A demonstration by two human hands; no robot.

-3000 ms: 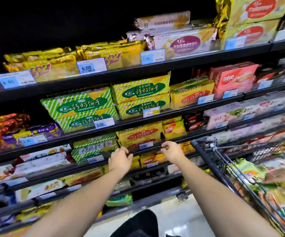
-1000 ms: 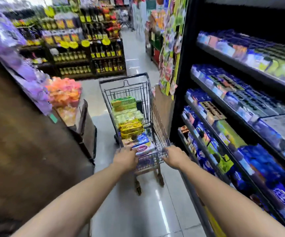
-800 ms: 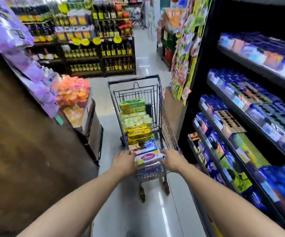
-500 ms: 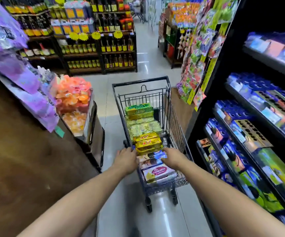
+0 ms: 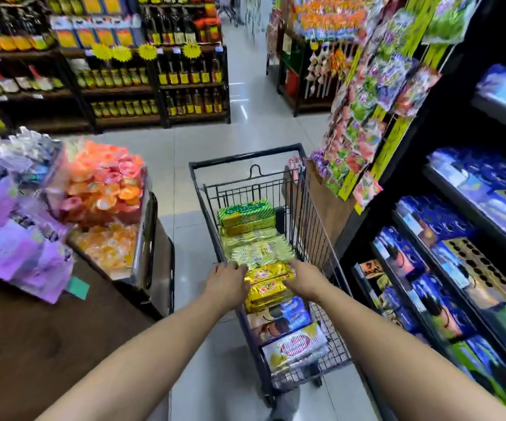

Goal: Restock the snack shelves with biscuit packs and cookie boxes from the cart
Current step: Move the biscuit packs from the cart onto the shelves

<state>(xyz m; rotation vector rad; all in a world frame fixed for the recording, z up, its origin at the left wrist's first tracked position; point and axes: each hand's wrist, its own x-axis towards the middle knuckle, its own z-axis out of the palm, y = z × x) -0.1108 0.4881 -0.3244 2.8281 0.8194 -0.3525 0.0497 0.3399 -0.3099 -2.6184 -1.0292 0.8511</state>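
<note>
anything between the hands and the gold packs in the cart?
Nothing visible. The left hand and right hand sit at either end of the gold packs, which lie on top of the cart load, uncovered.

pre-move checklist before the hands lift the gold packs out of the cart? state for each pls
1. Left hand at the gold packs: ok, it rests at their left edge.
2. Right hand at the packs: ok, on their right edge.
3. Grip closed on a pack: cannot tell, fingers partly hidden.
4. Gold packs free on top: ok, nothing lies over them.
5. Cart clear of the right-hand shelves: ok, a gap shows.
6. Matching shelf slot within reach: cannot tell, nearby shelves hold mostly blue boxes.
</note>
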